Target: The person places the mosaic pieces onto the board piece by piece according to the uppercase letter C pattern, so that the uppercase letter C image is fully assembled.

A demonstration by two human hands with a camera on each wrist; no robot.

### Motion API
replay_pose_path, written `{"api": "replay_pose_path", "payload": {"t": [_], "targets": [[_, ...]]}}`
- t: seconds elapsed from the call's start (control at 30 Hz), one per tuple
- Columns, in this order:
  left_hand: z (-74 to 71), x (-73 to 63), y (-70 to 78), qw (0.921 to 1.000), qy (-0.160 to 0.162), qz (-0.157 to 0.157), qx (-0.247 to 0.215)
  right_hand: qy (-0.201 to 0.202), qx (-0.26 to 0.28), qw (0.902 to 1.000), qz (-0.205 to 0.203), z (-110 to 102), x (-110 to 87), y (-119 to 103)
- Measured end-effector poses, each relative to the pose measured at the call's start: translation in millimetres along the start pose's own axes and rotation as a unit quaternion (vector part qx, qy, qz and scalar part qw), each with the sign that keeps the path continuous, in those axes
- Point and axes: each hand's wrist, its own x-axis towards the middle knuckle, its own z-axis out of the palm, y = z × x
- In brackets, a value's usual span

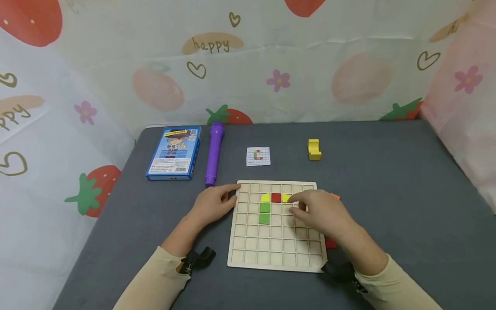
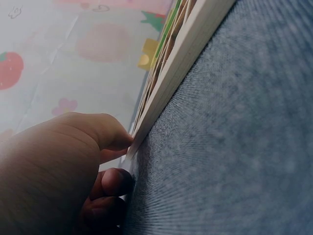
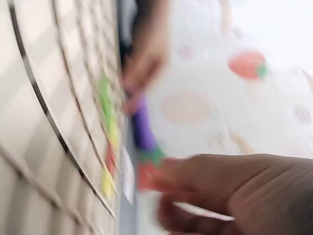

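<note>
A pale wooden grid board lies flat on the table. In its upper part sit a yellow rounded piece, a red square and a second yellow piece. Two green squares run down below the first yellow one. My left hand touches the board's upper left edge with thumb and forefinger; the left wrist view shows the thumb against the rim. Over the board's right side, my right hand has its forefinger at the second yellow piece. A gap shows between forefinger and thumb, with nothing visible in it.
Behind the board lies a small card with a coloured grid pattern. A purple stick with a rounded head and a blue box are at back left, a notched yellow block at back right. Red and orange pieces peek out beside the board.
</note>
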Motion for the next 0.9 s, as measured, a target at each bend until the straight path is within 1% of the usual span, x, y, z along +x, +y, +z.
{"api": "replay_pose_path", "payload": {"t": [0.1,0.17,0.23,0.3,0.37,0.4,0.5,0.57,0.67,0.77,0.9], "targets": [[1.5,-0.2,-0.2,1.0000,-0.001,-0.001,-0.001,-0.062,0.008,0.9969,0.048,-20.8,-4.7,18.4],[2.1,0.0,-0.8,1.0000,-0.001,0.000,-0.001,-0.107,-0.002,0.9914,0.075,-29.3,-7.7,28.6],[2.4,0.6,-1.6,1.0000,0.000,0.002,-0.001,-0.147,-0.022,0.9841,0.097,-32.0,-10.3,35.3],[2.5,1.3,-2.0,1.0000,0.000,0.002,-0.001,-0.170,-0.045,0.9778,0.114,-30.6,-11.8,37.8],[2.5,1.9,-2.1,1.0000,0.000,0.001,0.000,-0.174,-0.066,0.9751,0.121,-27.9,-12.5,38.0],[2.5,2.0,-1.9,1.0000,0.000,0.000,0.000,-0.171,-0.068,0.9753,0.122,-26.1,-12.3,38.0],[2.4,2.0,-1.4,1.0000,0.001,0.001,0.000,-0.154,-0.059,0.9802,0.108,-23.9,-9.9,39.7],[2.6,1.8,-1.4,1.0000,0.002,0.003,0.000,-0.147,-0.033,0.9835,0.100,-24.9,-8.4,42.6],[2.9,1.7,-1.7,1.0000,0.002,0.006,-0.002,-0.137,0.027,0.9859,0.092,-27.9,-6.5,46.7],[3.0,2.0,-2.2,1.0000,0.002,0.007,-0.002,-0.126,0.078,0.9863,0.073,-32.0,-5.1,50.7],[2.7,2.3,-3.1,1.0000,0.004,0.007,0.000,-0.108,0.135,0.9837,0.049,-35.4,-2.0,53.1]]}}
